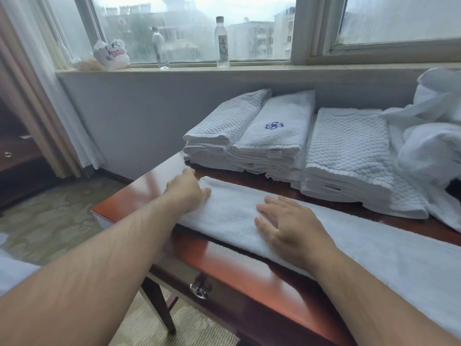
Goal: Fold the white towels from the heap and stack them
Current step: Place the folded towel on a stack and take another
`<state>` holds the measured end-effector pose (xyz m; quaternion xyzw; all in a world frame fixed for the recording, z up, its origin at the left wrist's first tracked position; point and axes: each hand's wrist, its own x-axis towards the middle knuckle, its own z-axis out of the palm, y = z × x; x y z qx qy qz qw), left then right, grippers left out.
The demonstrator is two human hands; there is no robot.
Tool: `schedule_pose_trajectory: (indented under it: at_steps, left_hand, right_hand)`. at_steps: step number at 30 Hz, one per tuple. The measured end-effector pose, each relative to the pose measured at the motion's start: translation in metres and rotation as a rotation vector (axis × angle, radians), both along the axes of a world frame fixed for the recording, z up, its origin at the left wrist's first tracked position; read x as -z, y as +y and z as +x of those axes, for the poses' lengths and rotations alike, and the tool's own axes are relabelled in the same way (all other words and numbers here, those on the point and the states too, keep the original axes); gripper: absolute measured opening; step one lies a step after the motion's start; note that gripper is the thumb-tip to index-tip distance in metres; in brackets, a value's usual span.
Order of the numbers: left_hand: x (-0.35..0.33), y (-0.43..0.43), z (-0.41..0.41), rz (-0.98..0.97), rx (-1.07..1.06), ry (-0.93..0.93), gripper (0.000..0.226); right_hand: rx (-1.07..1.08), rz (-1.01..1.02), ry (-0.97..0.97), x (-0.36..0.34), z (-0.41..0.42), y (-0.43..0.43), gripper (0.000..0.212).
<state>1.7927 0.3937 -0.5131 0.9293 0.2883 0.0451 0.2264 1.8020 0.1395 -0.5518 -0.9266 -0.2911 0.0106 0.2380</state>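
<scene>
A long white towel [374, 248], folded into a narrow strip, lies along the front of the red-brown table [139, 191]. My left hand [187, 191] grips the strip's left end, fingers curled over the edge. My right hand [287, 226] lies flat on the strip near its middle, fingers straight. Behind the strip stand three stacks of folded white towels: a waffle-weave stack [224, 131] on the left, a stack topped by a blue flower emblem [277, 136] in the middle, and another waffle-weave stack [349, 156] on the right. The heap of unfolded white towels [434, 136] sits at the far right.
Two clear plastic bottles [160, 47] [222, 43] and a crumpled plastic bag [111, 54] stand on the windowsill behind the table. A curtain [37, 91] hangs at the left. The table has a drawer with a metal ring pull [198, 292]. Carpeted floor lies to the left.
</scene>
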Motion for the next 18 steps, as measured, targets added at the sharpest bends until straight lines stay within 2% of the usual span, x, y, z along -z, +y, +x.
schedule_pose_trajectory:
  at_steps: [6,11,16,18]
  left_hand:
    - [-0.003,0.006,0.000,-0.029,-0.215,0.048,0.077]
    - [-0.009,0.011,-0.007,0.021,-0.148,0.121,0.057]
    - [-0.025,0.014,-0.022,-0.171,-0.153,0.187,0.056]
    - [-0.028,0.018,-0.031,-0.273,-0.159,0.151,0.051]
  right_hand:
    - [0.009,0.012,0.006,-0.002,-0.001,0.000,0.051]
    - [0.016,0.025,0.002,-0.002,-0.002,0.000,0.049]
    - [0.017,0.030,0.008,-0.002,-0.002,0.000,0.049]
    - [0.018,0.030,0.007,-0.002,-0.002,-0.001,0.049]
